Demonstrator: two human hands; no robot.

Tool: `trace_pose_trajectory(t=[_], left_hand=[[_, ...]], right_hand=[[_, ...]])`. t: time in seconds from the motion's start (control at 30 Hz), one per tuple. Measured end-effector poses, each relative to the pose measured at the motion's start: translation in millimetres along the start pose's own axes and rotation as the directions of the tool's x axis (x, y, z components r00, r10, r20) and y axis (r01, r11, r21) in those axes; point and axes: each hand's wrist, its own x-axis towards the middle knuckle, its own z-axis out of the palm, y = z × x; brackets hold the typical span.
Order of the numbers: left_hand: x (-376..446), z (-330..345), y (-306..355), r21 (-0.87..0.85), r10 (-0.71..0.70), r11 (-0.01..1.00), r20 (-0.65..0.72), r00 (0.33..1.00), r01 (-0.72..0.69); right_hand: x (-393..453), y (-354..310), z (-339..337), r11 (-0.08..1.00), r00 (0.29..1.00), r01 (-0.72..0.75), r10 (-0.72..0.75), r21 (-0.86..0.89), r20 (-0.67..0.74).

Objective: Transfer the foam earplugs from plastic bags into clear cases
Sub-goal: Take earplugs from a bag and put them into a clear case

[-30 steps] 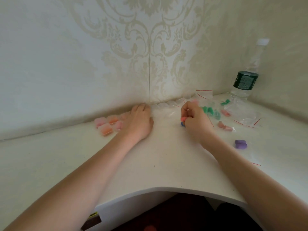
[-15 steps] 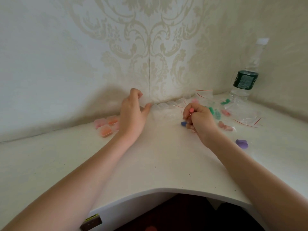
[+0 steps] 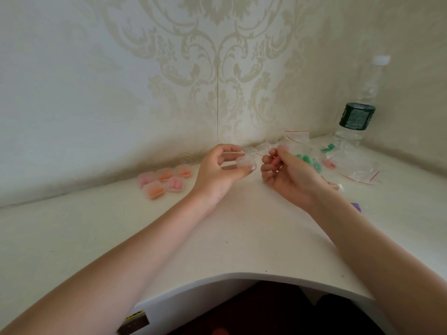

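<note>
My left hand (image 3: 217, 171) holds a small clear case (image 3: 246, 161) between thumb and fingers, lifted above the white desk (image 3: 237, 228) near the wall corner. My right hand (image 3: 287, 172) is just right of it, fingers curled round a pink foam earplug (image 3: 275, 161). More clear cases (image 3: 262, 146) line the wall behind the hands. Plastic bags with green earplugs (image 3: 308, 160) and pink earplugs (image 3: 328, 163) lie to the right, partly hidden by my right hand.
Several cases with pink and orange earplugs (image 3: 164, 180) sit left of my left hand. Empty red-striped bags (image 3: 358, 169) and a water bottle (image 3: 356, 117) stand at the back right. A purple earplug (image 3: 356, 206) peeks out beside my right forearm. The desk's curved front edge is near me.
My left hand rose off the desk by the wall with a clear case in its fingers. My right hand lifted off the desk and moved up toward the case with the pink earplug.
</note>
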Motion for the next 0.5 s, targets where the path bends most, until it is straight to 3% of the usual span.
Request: trace_pose_trajectory(t=[0.1, 0.27, 0.33, 0.43, 0.5], left_hand=[[-2, -2, -1, -0.057, -0.054, 0.997, 0.034, 0.998, 0.056], [1, -2, -3, -0.047, -0.067, 0.996, 0.040, 0.997, 0.069], [1, -2, -4, -0.076, -0.088, 0.993, 0.061, 0.994, 0.092], [1, -3, -4, -0.021, -0.053, 0.998, 0.090, 0.994, 0.056], [0, -2, -3, 0.099, 0.046, 0.994, 0.092, 0.995, -0.055]], right_hand=[[-3, -1, 3, 0.996, 0.999, 0.037, -0.039, -0.078, -0.022], [-4, -4, 4, 1.000, 1.000, -0.006, 0.006, -0.027, -0.020], [-3, 0, 5, 0.971, 0.996, 0.052, -0.069, -0.233, -0.063], [-5, 7, 5, 0.656, 0.956, 0.198, -0.292, -0.728, -0.002], [-7, 9, 4, 0.586, 0.958, 0.197, -0.286, -0.786, 0.027]])
